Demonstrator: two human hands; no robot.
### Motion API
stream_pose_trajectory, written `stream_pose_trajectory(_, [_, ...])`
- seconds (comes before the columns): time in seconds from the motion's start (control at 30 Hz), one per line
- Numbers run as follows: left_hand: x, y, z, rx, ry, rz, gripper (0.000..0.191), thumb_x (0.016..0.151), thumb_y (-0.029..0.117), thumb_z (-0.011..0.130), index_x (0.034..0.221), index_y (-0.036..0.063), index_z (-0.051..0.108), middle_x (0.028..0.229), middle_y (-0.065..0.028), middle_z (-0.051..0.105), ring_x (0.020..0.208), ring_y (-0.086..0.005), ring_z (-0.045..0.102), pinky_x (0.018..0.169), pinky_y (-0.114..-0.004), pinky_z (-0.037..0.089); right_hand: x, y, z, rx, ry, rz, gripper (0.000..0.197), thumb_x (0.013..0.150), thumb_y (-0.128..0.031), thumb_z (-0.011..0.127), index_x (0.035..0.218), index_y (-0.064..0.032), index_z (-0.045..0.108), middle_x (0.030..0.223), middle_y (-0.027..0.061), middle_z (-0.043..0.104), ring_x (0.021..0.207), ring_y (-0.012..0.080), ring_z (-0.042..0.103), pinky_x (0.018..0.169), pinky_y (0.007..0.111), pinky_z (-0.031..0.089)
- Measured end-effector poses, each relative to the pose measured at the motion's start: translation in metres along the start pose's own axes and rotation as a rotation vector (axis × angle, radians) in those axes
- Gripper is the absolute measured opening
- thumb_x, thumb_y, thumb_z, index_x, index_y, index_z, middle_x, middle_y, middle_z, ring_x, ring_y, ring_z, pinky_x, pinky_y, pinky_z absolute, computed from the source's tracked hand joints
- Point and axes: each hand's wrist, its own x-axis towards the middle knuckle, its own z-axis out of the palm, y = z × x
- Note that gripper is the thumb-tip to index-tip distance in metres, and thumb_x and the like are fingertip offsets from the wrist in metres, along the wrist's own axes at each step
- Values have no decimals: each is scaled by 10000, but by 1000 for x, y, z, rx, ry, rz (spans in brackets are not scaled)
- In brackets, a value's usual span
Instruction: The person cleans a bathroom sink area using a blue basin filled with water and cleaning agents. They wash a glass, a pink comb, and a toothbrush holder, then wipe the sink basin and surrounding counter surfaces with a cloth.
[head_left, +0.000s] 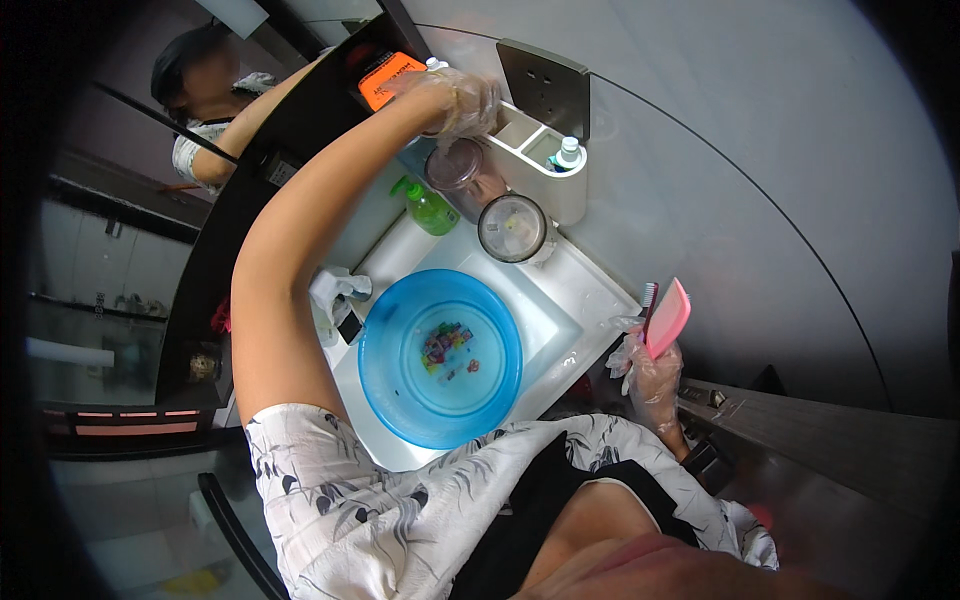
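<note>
My left hand, in a clear plastic glove, reaches to the far end of a white divided holder by the wall. Its fingers are bent out of sight, so any grip there is hidden. An orange bottle with writing stands behind that wrist. My right hand, gloved too, is off to the right, beyond the sink's edge. It grips a dark red toothbrush and a flat pink plastic piece, perhaps a comb. Bristles of what may be another toothbrush show behind the pink piece.
A blue basin with small colourful pieces at its bottom sits in a white sink. Around it are a green pump bottle, two lidded jars and a tissue pack. A mirror runs along the left.
</note>
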Motion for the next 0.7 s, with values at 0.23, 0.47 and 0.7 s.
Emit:
stream_pose_trajectory(0.23, [-30,49,-53,307,109,271,414,720,262,677,1015,-20,609,1006,-115,623,935,-211,599,822,-260,479,2,0,1,-63,62,20,103,867,-101,580,912,-9,587,647,-17,519,531,66,470,492,225,393])
stream_pose_trajectory(0.47, [-106,99,-82,-1160,340,-513,265,774,114,654,1037,80,647,816,-84,619,659,-131,597,516,-232,465,3,3,4,88,38,35,84,872,-88,572,898,-9,572,644,-8,520,525,61,470,481,218,391])
stream_pose_trajectory(0.7, [-89,177,-92,78,216,-239,288,696,36,664,980,81,655,942,-77,631,872,-257,612,764,-316,521,3,3,5,132,28,1,90,874,-96,577,890,-7,565,635,-2,514,501,70,465,462,225,386])
